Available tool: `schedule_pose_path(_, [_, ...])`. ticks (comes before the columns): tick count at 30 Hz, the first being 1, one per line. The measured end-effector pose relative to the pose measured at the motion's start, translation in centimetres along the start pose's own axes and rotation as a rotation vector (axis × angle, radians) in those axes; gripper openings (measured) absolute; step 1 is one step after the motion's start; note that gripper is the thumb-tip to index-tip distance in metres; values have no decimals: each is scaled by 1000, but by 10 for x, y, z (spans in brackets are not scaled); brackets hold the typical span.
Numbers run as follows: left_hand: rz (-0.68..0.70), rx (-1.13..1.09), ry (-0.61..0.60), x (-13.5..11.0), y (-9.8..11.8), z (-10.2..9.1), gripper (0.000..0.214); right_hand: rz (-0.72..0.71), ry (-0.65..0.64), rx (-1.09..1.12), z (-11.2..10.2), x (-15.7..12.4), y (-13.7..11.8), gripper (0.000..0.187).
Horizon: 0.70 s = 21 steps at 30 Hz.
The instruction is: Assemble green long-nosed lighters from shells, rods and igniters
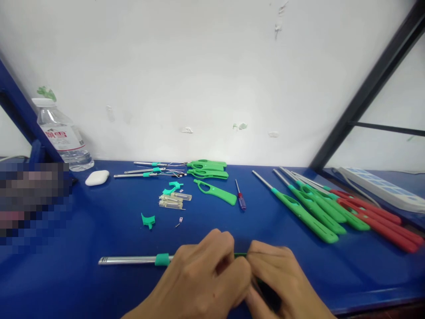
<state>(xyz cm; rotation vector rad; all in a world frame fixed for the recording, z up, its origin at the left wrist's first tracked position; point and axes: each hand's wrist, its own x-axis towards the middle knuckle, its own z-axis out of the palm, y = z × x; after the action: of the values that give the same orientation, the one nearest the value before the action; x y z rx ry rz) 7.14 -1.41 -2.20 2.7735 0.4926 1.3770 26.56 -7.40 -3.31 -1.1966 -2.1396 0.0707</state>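
At a blue workbench (79,283), a person bends both hands over a long-necked lighter (129,260) at the bottom centre of the frame, its metal neck lying level and pointing left. The left hand (206,277) is curled closed over the lighter just behind its teal collar (162,259), seemingly to steady it. The right hand (282,274) bunches its fingers against the left at a sliver of green; whether it grips anything cannot be told, since the knuckles hide the contact.

Loose parts lie spread at centre, apparently so that each can be picked out singly: a teal trigger (148,221), clear fuel tanks (171,204), and a green shell half (219,195) near a purple-handled screwdriver (241,201), likely set within easy reach. Behind them, metal necks (136,175) trail wires beside stacked green handles (208,174). At right, green lighters (307,219) and red lighters (395,230) fan out, seemingly grouped away from the parts. A water bottle (64,137) stands upper left, beside a white case (97,178), probably out of the way.
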Motion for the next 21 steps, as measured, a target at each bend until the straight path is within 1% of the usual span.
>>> schedule_pose_path(2, [4,-16,26,0,1,2,36,-9,25,5,-1,2,-2,30])
schedule_pose_path(5, [15,-53,103,1,4,2,40,-11,65,24,-3,2,-4,37])
schedule_pose_path(7, [-7,-43,99,2,6,-1,42,6,80,31,-3,1,-6,40])
schedule_pose_path(10, [-24,-33,47,4,9,-4,44,18,80,37,-5,1,-6,44])
schedule_pose_path(13, [15,-54,86,4,10,-4,45,23,62,26,-7,2,-6,46])
schedule_pose_path(15, [15,-70,92,4,9,-4,46,15,63,42,-8,2,-7,46])
schedule_pose_path(17, [-15,-107,57,4,7,-6,44,16,98,76,-7,1,-8,47])
schedule_pose_path(19, [-69,-133,-18,3,4,-11,38,32,164,90,-6,0,-7,45])
schedule_pose_path(21, [-113,-83,-93,4,-2,-18,28,73,237,71,-4,-1,-4,37])
